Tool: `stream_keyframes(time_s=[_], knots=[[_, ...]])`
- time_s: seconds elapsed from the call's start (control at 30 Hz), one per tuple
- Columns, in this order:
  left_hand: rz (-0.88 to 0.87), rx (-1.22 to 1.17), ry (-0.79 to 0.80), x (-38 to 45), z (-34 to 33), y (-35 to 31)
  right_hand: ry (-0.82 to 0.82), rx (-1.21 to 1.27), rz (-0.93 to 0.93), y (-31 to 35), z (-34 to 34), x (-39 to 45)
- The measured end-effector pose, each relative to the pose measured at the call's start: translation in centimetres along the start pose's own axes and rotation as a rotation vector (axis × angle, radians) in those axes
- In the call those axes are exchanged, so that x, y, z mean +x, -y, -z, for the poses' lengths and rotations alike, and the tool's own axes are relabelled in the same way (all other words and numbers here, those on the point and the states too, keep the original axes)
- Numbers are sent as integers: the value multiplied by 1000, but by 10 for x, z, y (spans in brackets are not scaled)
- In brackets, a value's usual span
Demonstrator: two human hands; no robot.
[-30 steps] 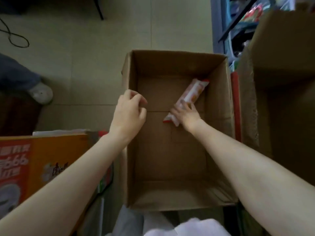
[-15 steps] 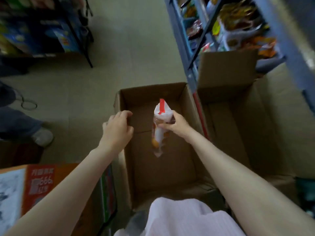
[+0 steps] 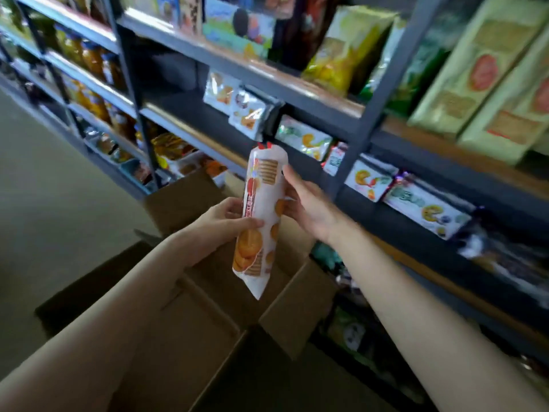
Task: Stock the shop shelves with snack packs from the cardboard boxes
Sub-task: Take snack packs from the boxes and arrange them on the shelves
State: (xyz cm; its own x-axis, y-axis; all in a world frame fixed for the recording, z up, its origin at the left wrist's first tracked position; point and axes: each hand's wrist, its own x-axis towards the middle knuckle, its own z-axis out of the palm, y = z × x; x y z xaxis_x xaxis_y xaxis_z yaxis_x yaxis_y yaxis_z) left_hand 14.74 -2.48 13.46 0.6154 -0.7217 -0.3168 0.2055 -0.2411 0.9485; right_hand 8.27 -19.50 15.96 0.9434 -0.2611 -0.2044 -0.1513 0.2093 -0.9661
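1. Between the open boxes and the shelving, a long white plastic pack of round orange biscuits (image 3: 260,221) is held nearly upright in mid-air, its red-tipped top end level with the middle shelf, so its printed face can be read and turned before it goes in.
2. The left hand (image 3: 219,224) wraps the pack's lower half, thumb across the front and fingers curled behind; this grip carries the weight.
3. The right hand (image 3: 306,203) rests against the pack's right edge with fingers fairly straight. It seems to steady rather than clasp, though motion blur makes the exact contact hard to judge.
4. Below the pack stand brown cardboard boxes with raised flaps (image 3: 190,316), set close against the shelving so that each lift is short.
5. The dark grey metal shelves (image 3: 323,98) already hold rows of packs lying flat with their ends or faces outward, such as the small white and green snack packs (image 3: 303,138) just behind the held one.
6. My judgement: the pack is in transit to a shelf slot, and it will probably need tipping from upright to flat to match its neighbours.
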Motion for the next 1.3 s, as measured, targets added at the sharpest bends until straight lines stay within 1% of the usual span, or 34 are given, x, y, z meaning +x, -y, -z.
stream_keyframes(time_s=[0.07,0.13,0.2,0.3,0.33,0.37,0.4,0.43,0.5,0.53,0.57,0.6,0.63,0.7,0.73,0.77,0.83,0.9,0.97,1.03,1.1,1.2,1.3], knots=[[-6,-37,70,19,-50,-11,-135,86,16,11,48,-41],[-20,-21,138,34,-102,-20,-209,57,-12,16,93,-81],[-53,73,174,46,-156,-27,-301,-5,-37,18,132,-120],[-76,225,290,57,-238,-33,-552,-15,45,21,193,-177],[-73,253,346,59,-266,-33,-648,-86,74,21,215,-199],[-71,276,395,60,-295,-32,-720,-236,86,19,238,-224],[-66,309,432,61,-324,-30,-751,-444,90,15,261,-250],[-66,352,477,60,-351,-28,-744,-715,85,9,283,-277],[-88,493,560,60,-406,-22,-639,-1250,17,-8,326,-327],[-100,598,593,58,-433,-21,-584,-1434,-33,-17,347,-349],[-114,702,639,56,-474,-17,-567,-1530,-91,-30,376,-377],[-140,780,682,52,-492,-18,-546,-1591,-109,-38,389,-387],[-181,854,758,49,-510,-17,-524,-1651,-120,-44,401,-395],[-291,1018,917,42,-571,-12,-493,-1748,-153,-54,434,-427],[-350,1084,960,40,-597,-11,-461,-1751,-193,-58,448,-440],[-405,1140,987,40,-619,-10,-457,-1704,-225,-62,460,-453],[-517,1280,999,43,-657,-11,-503,-1560,-292,-69,482,-476],[-630,1478,989,46,-694,-12,-551,-1510,-359,-73,501,-495],[-733,1576,999,47,-730,-10,-574,-1472,-439,-78,524,-513],[-800,1591,1019,47,-765,-5,-604,-1383,-504,-82,542,-533],[-855,1554,1030,44,-800,1,-666,-1342,-514,-83,564,-558],[-992,1487,1043,28,-851,9,-790,-1344,-537,-87,597,-609],[-1137,1430,1029,12,-900,18,-904,-1372,-613,-96,639,-668]])
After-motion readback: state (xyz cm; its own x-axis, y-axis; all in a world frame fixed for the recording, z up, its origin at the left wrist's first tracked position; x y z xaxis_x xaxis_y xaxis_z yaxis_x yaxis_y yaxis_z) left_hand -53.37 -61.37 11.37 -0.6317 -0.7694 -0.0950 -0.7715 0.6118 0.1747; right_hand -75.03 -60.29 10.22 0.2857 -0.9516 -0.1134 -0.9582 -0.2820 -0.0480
